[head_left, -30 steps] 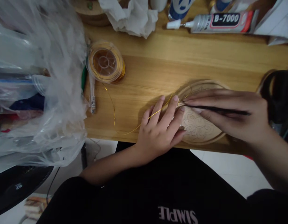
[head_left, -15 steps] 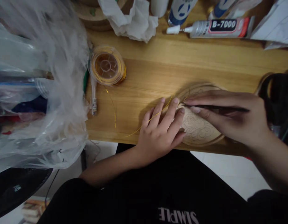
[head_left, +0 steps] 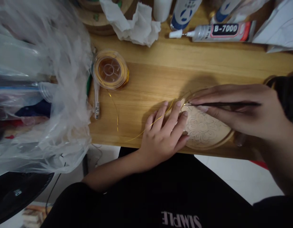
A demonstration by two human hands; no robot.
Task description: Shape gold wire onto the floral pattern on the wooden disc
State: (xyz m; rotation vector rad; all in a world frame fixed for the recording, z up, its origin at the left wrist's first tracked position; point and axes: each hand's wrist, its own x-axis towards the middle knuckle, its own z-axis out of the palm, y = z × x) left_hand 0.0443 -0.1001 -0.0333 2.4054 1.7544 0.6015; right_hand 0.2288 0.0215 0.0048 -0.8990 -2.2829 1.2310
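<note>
Pinching a slender dark tool (head_left: 222, 104) between closed fingertips, the right hand (head_left: 251, 110) is holding its point at the upper-left rim of a patterned wooden disc (head_left: 208, 136), beside a strand of gold wire (head_left: 156, 121). The left hand (head_left: 162, 133) is resting with fingers slightly spread and extended over the disc's left side, apparently steadying it; whether anything is being gripped underneath, one cannot tell. The wire is crossing those fingers, so any lifting or twisting there could be tugging it out of line, while a snag on the loose run toward the spool (head_left: 110, 69) could be doing likewise. A slipping tool tip could be scratching the pattern. The disc is lying just inside the near edge of the desk (head_left: 156, 72), leaving little margin toward the person's lap. More room is stretching away beyond the hands, toward the glue tube (head_left: 222, 32); plastic bags (head_left: 65, 110) are crowding the left.
</note>
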